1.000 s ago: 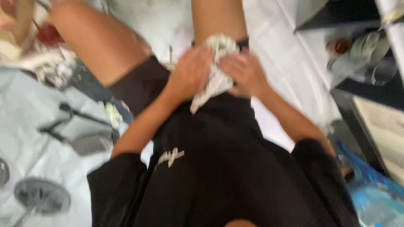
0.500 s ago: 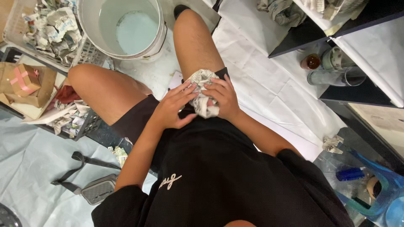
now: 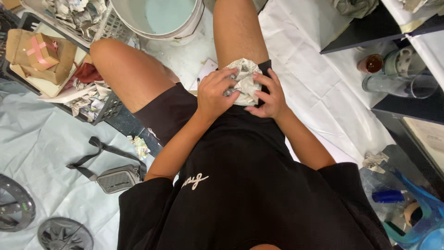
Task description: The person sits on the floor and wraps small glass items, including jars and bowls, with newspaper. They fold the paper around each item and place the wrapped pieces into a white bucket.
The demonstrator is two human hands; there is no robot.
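So the crumpled newspaper wad sits on the person's right thigh, pinched between the left hand and right hand. The bucket is ahead between the knees, with the basket of paper scraps to its left. Small bag lies on the floor sheet to the left, jars off to the right.

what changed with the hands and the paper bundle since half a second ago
The left hand went from lying open on the crumpled newspaper bundle to curling its fingers into it. The right hand stays on the other side, and the bundle stays on the right thigh. The white bucket is unmoved.
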